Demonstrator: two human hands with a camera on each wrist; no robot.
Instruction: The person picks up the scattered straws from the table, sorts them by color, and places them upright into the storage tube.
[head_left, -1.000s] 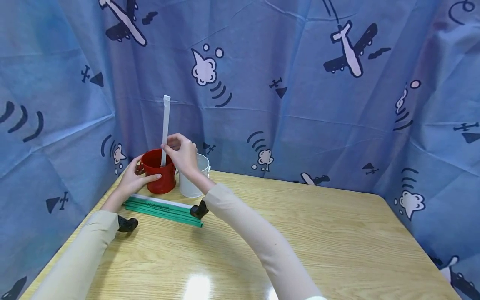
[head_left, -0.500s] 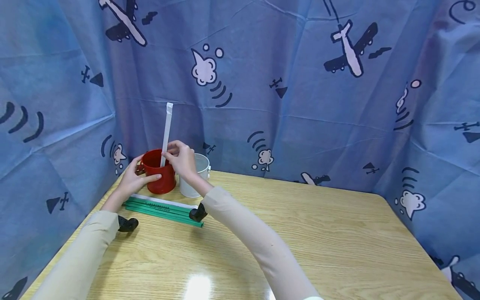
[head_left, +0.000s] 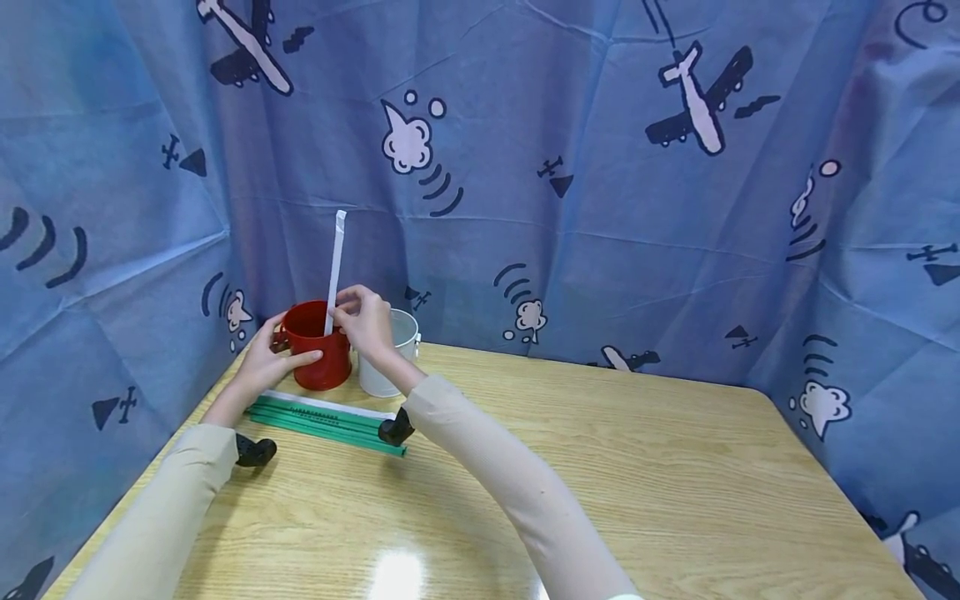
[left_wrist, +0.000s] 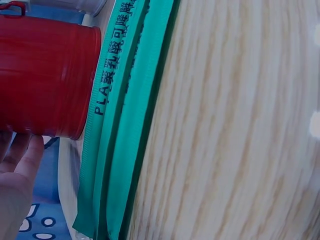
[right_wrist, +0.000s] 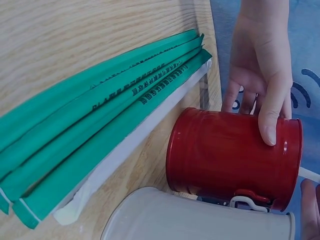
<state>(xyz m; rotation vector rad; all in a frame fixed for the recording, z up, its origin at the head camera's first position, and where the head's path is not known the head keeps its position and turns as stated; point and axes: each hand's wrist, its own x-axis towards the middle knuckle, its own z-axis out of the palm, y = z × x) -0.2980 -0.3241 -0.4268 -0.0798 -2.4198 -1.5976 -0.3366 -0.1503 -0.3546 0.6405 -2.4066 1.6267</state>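
My left hand (head_left: 264,362) holds a red metal pail (head_left: 321,367) from its left side, thumb across the front and fingers behind. The right wrist view shows the thumb of the left hand (right_wrist: 272,80) lying on the wall of the red pail (right_wrist: 230,152). Between thumb and fingers, my right hand (head_left: 367,323) pinches a long straw in a white paper wrapper (head_left: 337,260). The straw stands nearly upright, leaning slightly right, its lower end hidden inside the red pail. Right beside it, a white pail (head_left: 378,379) is partly covered by my right hand.
In front of the pails lie several green-wrapped straws (head_left: 330,428) side by side, printed with dark lettering. A white-wrapped strip (right_wrist: 117,160) runs along their far edge. Blue curtains (head_left: 480,167) with plane prints enclose the wooden table (head_left: 637,467) at the back and sides.
My right hand has moved down a little with the white-wrapped straw, which sits deeper in the red pail and tilts more to the right. My left hand stays on the red pail.
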